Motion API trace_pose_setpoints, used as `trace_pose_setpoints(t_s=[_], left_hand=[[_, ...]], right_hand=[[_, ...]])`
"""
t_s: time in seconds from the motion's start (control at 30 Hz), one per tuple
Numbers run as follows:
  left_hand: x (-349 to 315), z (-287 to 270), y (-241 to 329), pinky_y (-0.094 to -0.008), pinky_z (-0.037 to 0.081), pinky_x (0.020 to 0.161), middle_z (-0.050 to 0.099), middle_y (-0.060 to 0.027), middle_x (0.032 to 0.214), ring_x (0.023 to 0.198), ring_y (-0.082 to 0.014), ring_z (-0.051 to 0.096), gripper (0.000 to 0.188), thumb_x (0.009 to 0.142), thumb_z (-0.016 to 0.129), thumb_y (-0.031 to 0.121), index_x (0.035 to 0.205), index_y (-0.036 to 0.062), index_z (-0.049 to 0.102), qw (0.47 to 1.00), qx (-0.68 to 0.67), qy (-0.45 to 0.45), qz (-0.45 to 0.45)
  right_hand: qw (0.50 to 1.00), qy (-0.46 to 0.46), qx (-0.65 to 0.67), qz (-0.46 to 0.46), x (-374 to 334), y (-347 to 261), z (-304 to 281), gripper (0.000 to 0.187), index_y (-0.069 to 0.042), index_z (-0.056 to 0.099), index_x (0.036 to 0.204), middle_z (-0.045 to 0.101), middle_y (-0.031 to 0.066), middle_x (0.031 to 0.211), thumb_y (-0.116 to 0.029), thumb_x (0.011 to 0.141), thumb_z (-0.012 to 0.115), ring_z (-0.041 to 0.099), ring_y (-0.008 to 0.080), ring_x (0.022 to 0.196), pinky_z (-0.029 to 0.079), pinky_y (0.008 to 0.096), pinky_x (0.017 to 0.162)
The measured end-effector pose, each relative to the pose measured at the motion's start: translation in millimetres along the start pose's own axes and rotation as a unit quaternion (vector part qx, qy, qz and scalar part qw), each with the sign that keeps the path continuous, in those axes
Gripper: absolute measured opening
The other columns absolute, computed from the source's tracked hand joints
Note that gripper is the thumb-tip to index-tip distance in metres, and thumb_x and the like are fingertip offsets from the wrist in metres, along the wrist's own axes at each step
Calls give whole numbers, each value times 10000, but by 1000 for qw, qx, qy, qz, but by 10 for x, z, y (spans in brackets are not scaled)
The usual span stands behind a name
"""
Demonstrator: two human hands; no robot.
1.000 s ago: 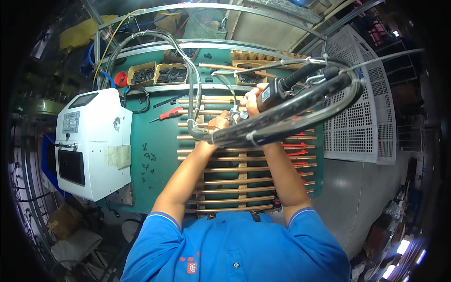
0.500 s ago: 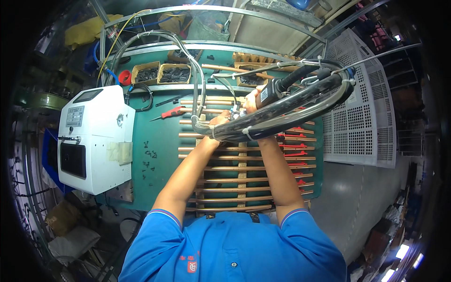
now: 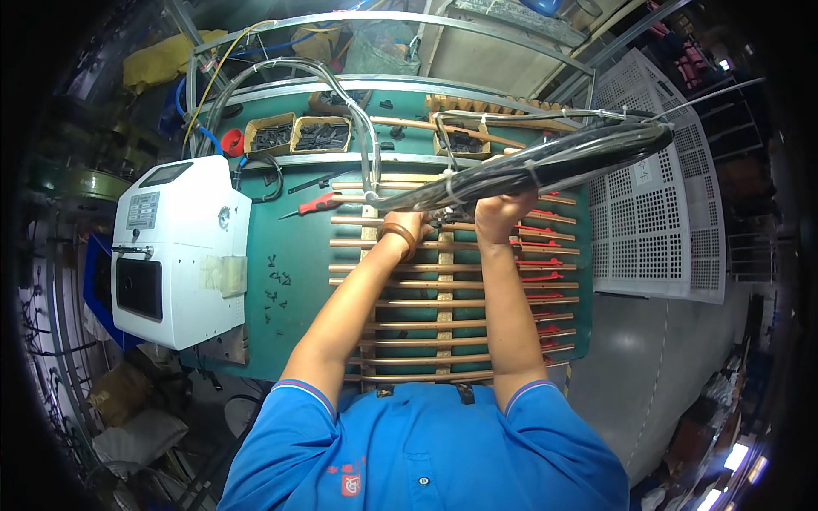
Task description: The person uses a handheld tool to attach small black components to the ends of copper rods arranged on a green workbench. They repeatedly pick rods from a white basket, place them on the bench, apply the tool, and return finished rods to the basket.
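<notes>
Head view: Your left hand [image 3: 411, 223] and right hand [image 3: 501, 216] are near each other over the copper tubes [image 3: 405, 325], which lie beneath your fingers and nearer your body. The hose bundle [image 3: 554, 169] hides most fingertips; whether they grasp or are released cannot be told. For control, keep it off your fingertips.

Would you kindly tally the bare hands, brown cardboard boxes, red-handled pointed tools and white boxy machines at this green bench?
Bare hands: 2
Brown cardboard boxes: 4
Red-handled pointed tool: 1
White boxy machine: 1
Total: 8
</notes>
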State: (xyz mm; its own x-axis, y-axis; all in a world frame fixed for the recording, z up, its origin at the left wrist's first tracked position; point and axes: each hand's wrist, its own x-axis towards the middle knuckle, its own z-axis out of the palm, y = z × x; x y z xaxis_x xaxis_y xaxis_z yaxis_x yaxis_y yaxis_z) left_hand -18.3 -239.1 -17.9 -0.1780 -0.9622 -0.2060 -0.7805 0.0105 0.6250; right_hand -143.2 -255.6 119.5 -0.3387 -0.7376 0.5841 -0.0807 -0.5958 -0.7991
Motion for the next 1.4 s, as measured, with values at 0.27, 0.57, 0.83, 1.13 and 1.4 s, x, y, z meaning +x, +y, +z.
trace_pose_setpoints(t_s=[0.27,0.57,0.83,1.13,1.4], left_hand=[[-16,75,-21,-402,497,751,587,-97,952,894,-296,606,225,704,775,224,872,115,672,999,20,29,36],[-48,7,46,-417,500,734,592,-108,953,869,-317,606,210,704,770,196,864,114,662,996,10,78,37],[-34,-49,19,-411,501,801,609,-113,1039,945,-317,609,209,761,722,222,944,143,659,999,1,2,50],[-124,23,-59,-390,515,744,596,-95,990,870,-289,629,335,689,787,208,979,106,652,990,-69,80,97],[-154,-84,136,-377,487,679,596,-103,964,795,-283,606,302,676,797,210,898,60,658,978,-63,138,143]], right_hand=[[1000,-5,-23,20,11,-52,39,256,36,523,1045,603,84,848,-91,826,559,600,137,733,516,261,666],[953,-17,287,100,466,-529,118,348,13,483,1064,561,47,829,126,751,585,553,83,671,484,208,626],[995,-6,82,59,539,-604,46,315,44,479,1070,587,67,786,88,768,558,582,108,632,504,233,597],[991,-8,116,69,324,-645,52,366,23,442,1109,565,64,808,116,774,559,553,88,623,498,214,588],[992,15,111,66,288,-598,33,341,17,485,1086,569,52,854,116,772,574,544,74,651,492,199,569]])
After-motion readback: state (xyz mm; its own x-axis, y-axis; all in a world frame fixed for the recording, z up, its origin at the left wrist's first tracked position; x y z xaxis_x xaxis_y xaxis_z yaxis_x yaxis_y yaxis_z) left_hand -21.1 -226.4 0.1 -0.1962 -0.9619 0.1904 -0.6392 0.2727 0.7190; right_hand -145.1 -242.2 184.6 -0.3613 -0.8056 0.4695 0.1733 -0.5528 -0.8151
